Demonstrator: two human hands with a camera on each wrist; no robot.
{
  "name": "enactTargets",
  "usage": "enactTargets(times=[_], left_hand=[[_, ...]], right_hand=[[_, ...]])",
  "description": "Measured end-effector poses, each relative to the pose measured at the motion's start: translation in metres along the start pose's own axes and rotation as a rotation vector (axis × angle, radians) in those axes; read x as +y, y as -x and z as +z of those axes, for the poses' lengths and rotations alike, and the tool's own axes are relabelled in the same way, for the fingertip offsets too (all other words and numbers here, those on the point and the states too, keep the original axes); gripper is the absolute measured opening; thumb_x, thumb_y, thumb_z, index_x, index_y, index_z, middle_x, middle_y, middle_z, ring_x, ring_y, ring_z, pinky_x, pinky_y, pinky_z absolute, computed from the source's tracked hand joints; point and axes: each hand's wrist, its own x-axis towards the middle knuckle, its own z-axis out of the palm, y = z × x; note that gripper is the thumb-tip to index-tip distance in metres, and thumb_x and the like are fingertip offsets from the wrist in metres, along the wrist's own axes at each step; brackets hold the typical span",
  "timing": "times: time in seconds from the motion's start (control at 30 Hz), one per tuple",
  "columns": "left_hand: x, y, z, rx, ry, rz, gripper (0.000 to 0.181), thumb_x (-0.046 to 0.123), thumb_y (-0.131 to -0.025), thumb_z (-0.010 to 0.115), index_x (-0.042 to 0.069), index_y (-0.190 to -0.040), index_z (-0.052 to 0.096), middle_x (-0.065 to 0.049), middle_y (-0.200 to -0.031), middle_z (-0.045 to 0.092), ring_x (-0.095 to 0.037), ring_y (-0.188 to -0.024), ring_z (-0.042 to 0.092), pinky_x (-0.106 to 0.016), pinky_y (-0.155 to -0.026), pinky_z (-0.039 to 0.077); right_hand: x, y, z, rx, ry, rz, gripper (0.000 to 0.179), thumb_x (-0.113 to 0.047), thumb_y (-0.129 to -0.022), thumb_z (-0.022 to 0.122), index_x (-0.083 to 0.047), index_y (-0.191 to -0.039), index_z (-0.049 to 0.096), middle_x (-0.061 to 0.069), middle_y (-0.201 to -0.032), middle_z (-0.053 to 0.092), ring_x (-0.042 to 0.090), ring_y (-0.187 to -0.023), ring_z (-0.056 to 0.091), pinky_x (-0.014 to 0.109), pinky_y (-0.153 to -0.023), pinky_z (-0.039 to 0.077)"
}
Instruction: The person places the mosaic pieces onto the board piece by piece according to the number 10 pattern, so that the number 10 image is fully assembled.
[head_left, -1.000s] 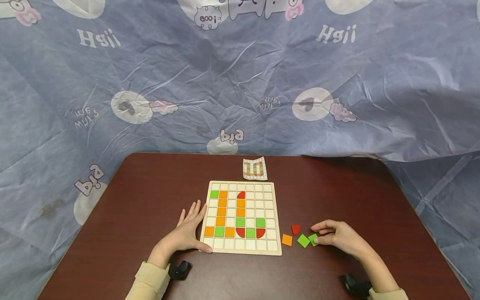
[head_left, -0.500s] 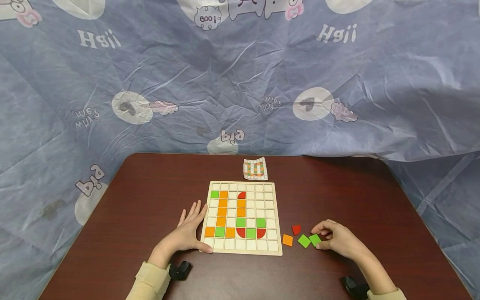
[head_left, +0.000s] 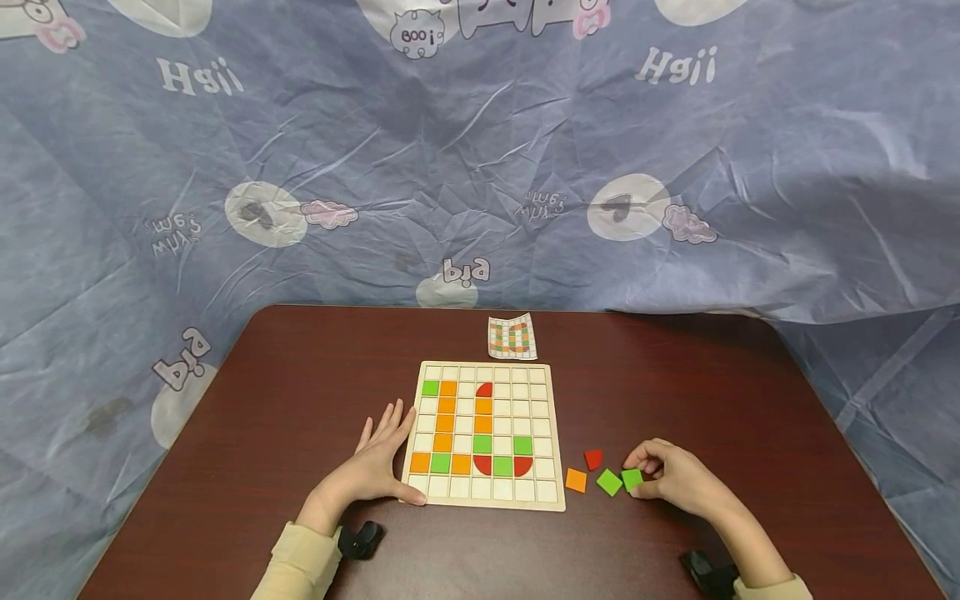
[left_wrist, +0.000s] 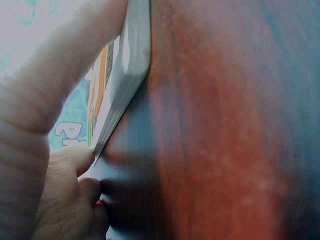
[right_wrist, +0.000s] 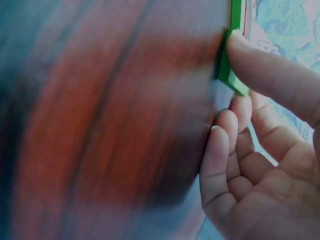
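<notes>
My left hand (head_left: pixel 369 473) lies spread along the left side of a wooden grid board (head_left: pixel 491 503). Its thumb touches the near left corner and the fingertips touch the left edge. In the left wrist view the board's thick edge (left_wrist: pixel 131 62) shows beside the thumb. On the board sit orange squares, green squares and red rounded pieces. To the right, my right hand (head_left: pixel 678 477) pinches a green square tile (head_left: pixel 632 479) at the table surface. The right wrist view shows the thumb on that tile (right_wrist: pixel 231 75), with fingertips at its edge.
Between the board and my right hand lie another green tile (head_left: pixel 609 482), an orange tile (head_left: pixel 576 480) and a red rounded piece (head_left: pixel 593 459). A small patterned card (head_left: pixel 512 337) lies behind the board on the dark wooden table (head_left: pixel 337 358). A printed cloth (head_left: pixel 480 150) hangs beyond.
The green tile at my right hand has turned slightly and shifted a little to the right, and its thumb has drawn back from the tile's top. My left hand stays at the board.
</notes>
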Motion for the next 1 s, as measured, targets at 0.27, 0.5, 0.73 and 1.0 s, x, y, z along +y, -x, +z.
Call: enactTargets(times=[0.27,0.5,0.73,1.0], left_hand=[[0.000,-0.001,0.001,-0.004,-0.003,-0.001,0.136,0.045,-0.057,0.094,0.003,-0.158,0.012,-0.022,-0.164,-0.004,-0.039,-0.153,-0.004,-0.063,-0.118,-0.007],[0.000,-0.001,0.000,-0.005,-0.002,0.005,0.137,0.045,-0.057,0.094,0.003,-0.158,0.011,-0.022,-0.164,-0.004,-0.040,-0.153,-0.004,-0.063,-0.118,-0.008],[0.000,-0.001,0.000,-0.003,-0.001,0.011,0.137,0.046,-0.057,0.093,0.003,-0.158,0.011,-0.022,-0.164,-0.004,-0.040,-0.153,-0.004,-0.063,-0.118,-0.007],[-0.001,-0.001,0.000,-0.006,-0.001,0.005,0.137,0.047,-0.058,0.093,0.003,-0.158,0.011,-0.021,-0.165,-0.005,-0.039,-0.153,-0.005,-0.062,-0.118,-0.008]], right_hand=[[0.004,-0.002,-0.007,-0.052,-0.094,-0.059,0.019,-0.010,-0.078,0.079,-0.004,-0.092,0.068,0.004,-0.080,0.060,0.006,-0.068,0.053,0.022,-0.060,0.047],[-0.002,-0.007,-0.010,-0.036,-0.140,-0.052,0.021,-0.015,-0.082,0.077,-0.003,-0.096,0.066,0.005,-0.084,0.062,0.008,-0.072,0.056,0.023,-0.062,0.049],[-0.018,-0.020,-0.007,-0.003,-0.245,-0.042,0.028,-0.015,-0.084,0.077,0.001,-0.103,0.063,0.009,-0.088,0.060,0.010,-0.073,0.061,0.025,-0.067,0.053],[-0.040,-0.040,0.004,0.039,-0.302,-0.049,0.031,-0.013,-0.086,0.074,0.003,-0.109,0.062,0.012,-0.095,0.064,0.017,-0.079,0.067,0.030,-0.072,0.058]])
